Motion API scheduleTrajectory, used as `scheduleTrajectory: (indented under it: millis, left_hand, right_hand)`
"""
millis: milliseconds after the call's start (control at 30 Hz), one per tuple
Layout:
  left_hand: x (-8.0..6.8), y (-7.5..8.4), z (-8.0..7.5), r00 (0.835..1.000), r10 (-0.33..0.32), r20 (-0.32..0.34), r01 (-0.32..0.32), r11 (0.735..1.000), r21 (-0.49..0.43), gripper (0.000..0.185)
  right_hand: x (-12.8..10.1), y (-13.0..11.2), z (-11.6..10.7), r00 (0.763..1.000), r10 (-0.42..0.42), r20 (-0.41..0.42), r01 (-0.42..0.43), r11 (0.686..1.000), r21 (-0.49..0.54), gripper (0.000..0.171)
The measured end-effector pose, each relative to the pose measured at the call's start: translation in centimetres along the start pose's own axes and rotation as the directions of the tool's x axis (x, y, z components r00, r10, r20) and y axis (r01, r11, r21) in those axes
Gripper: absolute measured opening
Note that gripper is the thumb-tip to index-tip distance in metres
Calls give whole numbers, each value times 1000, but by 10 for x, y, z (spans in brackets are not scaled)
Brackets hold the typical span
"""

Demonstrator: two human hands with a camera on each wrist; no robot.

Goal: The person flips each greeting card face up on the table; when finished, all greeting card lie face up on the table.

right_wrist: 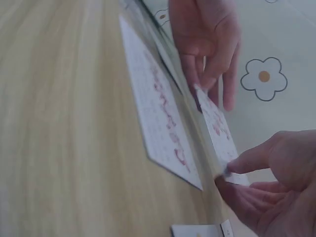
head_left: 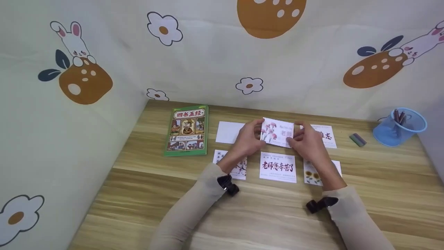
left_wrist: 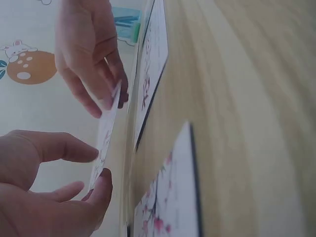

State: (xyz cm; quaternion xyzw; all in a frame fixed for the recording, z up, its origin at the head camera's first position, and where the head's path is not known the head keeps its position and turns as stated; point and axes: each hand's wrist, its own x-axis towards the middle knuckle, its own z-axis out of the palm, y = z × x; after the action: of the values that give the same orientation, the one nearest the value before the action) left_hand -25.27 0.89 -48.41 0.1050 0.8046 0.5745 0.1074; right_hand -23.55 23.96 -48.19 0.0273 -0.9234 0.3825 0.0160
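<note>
Between both hands is a white card (head_left: 277, 131) with pink flowers and red lettering. My left hand (head_left: 249, 139) pinches its left edge, while the right hand (head_left: 307, 140) pinches the opposite edge. In the left wrist view the card (left_wrist: 104, 136) is seen nearly edge-on, raised above the tabletop. Directly below it lies a card with large red characters (head_left: 278, 166). A blossom-branch card (head_left: 239, 168) is partly covered by the left forearm, and a sunflower card (head_left: 313, 175) by the right one. Behind the hands are a blank-looking white card (head_left: 227, 132) and another red-lettered card (head_left: 327, 135), both partly hidden.
A green-edged comic-style book (head_left: 186, 130) lies at the left of the wooden table (head_left: 145, 208). On the right stand a blue mesh pen cup (head_left: 390, 133) with dark sticks inside and a small striped block (head_left: 357, 139). Patterned cloth walls (head_left: 208, 62) rise behind and at the left.
</note>
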Motion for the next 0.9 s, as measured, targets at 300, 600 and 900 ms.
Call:
scheduleTrajectory:
  millis: [300,600,900]
  left_hand:
    - [-3,3,2,999,-7,44,-1,983,184,87]
    - [-4,4,4,998,6,67,-18,981,192,86]
    - [-7,7,-2,991,69,115,-97,959,265,85]
  right_hand:
    - [-1,-1,1,993,-37,108,42,998,-44,63]
    - [-2,-1,-1,986,-31,161,45,995,-85,52]
    - [0,1,0,986,-60,152,71,995,-67,58]
